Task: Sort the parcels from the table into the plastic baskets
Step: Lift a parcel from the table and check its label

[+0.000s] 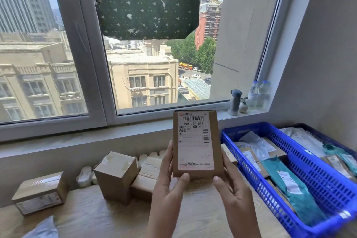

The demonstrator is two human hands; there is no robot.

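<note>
"Head view: where's the box (196,144)?"

"Held up off the table (96,214), near the middle of the frame, label facing the person. The left hand (166,185) grips its lower left edge, fingers lying up the side and thumb on the front corner. The right hand (233,189) does the same on the right side. Both are curled round it, neither slack."

"So it isn't sorted yet?"

"No. I'd say the label is being read to choose a basket. It is over the table, not over either one."

"And the baskets?"

"The blue basket (257,183) sits at four o'clock from the box, just beside the right hand. It holds teal mailers (289,185), white pouches and some cardboard. A second basket (332,138) lies beyond it at three o'clock, also with parcels in it."

"So part of the job is done. What's left?"

"Quite a lot. At eight o'clock an upright carton (116,176) stands on the table, with another carton (146,176) touching it, partly hidden behind the left hand. Further out at eight, two flat cartons (40,187) are stacked. A grey bag (42,228) shows at the bottom left corner. White padded parcels lie behind, but I can't count them."

"Roughly halfway?"

"That's my guess. Both baskets look well filled, and at least five parcels remain besides the one in hand."
</note>
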